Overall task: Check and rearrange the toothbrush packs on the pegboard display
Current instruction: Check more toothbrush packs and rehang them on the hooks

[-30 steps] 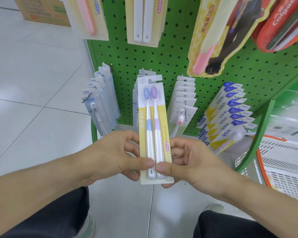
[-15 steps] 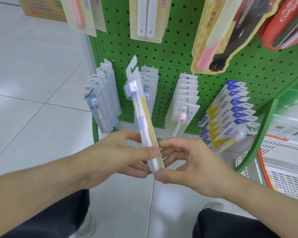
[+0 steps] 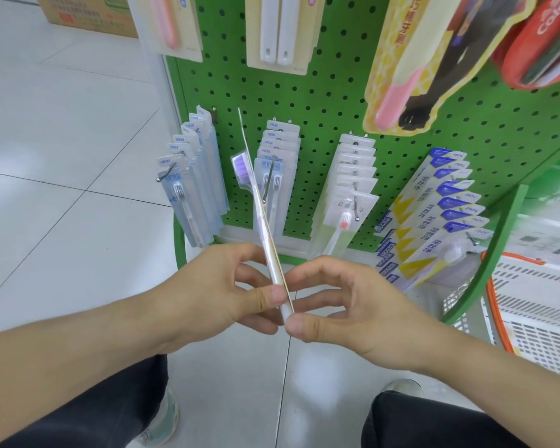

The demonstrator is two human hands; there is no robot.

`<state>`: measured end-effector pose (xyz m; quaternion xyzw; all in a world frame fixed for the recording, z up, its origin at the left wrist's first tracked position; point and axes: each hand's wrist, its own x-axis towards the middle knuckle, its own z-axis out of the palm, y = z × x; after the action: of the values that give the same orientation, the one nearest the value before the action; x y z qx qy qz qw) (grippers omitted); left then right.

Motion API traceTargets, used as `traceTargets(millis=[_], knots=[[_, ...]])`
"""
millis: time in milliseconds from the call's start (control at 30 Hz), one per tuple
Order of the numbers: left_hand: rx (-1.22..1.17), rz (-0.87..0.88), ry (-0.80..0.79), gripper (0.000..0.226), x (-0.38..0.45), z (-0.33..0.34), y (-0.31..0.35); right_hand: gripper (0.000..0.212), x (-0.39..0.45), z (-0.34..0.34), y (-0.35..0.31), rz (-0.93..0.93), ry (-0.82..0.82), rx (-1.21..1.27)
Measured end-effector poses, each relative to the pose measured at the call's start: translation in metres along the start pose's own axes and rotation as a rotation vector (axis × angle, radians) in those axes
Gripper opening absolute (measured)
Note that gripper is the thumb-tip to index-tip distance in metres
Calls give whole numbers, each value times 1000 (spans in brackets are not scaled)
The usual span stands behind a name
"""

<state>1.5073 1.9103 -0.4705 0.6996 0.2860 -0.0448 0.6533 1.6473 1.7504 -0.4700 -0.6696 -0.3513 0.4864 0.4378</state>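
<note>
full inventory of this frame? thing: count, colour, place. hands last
held toothbrush pack: 1, yellow-edged, purple brush head, edge-on, centre
pegboard: 1, green, behind
clear packs: one row, left hook
two-brush packs: one row, middle hook
white packs: one row, red-bristle brush in front
blue-yellow packs: one row, right
basket: 1, white, orange rim, far right
cardboard box: 1, top left, on floor
left hand: pinches pack's lower end
right hand: pinches pack's lower end
</note>
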Motion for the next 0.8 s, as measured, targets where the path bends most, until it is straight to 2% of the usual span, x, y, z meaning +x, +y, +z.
traceTargets(millis=[67,167,233,300,367,500,600,800], knots=[[8,6,-13,36,0,1,-1,54,1,1,1,26,12,-10],[53,8,-78,35,0,1,-1,79,4,-2,4,85,32,-92],[59,-34,-142,40,-1,0,3,88,4,-4,4,132,19,-135],[17,-61,-230,41,-3,0,6,88,5,-5,3,164,4,-144],[-33,-54,-251,35,-5,0,7,82,6,-4,3,174,7,-147],[-54,-62,-134,34,-4,4,0,66,9,-4,4,169,32,-73],[-51,-90,-105,37,-4,7,-2,59,9,-3,2,180,28,-94],[-85,-123,-86,23,-3,7,-5,62,4,-2,-1,242,-81,-130]])
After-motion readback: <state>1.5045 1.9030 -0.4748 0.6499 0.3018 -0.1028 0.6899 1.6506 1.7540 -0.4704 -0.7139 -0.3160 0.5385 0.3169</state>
